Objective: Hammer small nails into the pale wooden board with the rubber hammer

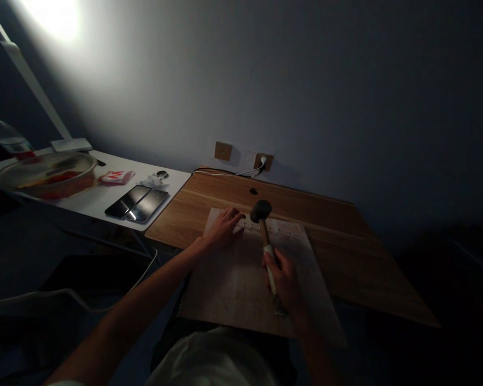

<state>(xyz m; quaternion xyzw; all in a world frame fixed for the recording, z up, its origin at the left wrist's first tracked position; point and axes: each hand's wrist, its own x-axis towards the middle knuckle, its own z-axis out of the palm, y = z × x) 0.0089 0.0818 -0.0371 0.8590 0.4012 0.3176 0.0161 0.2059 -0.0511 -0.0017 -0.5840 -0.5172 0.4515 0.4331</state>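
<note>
My right hand (284, 281) is wrapped round the handle of a hammer (265, 236), whose black head hangs just above the far edge of a pale wooden board (233, 289). A row of small nails (261, 228) stands along that far edge. My left hand (224, 226) rests on the board's far left corner. Its fingertips are pinched at the left end of the nail row, on something too small to make out.
The board lies on a brown wooden desk (346, 257) against the wall, with two sockets (241, 155) and a white cable behind it. To the left, a white table (92, 195) bears two phones (139, 203), a glass dish (44, 174) and a bottle (8, 136).
</note>
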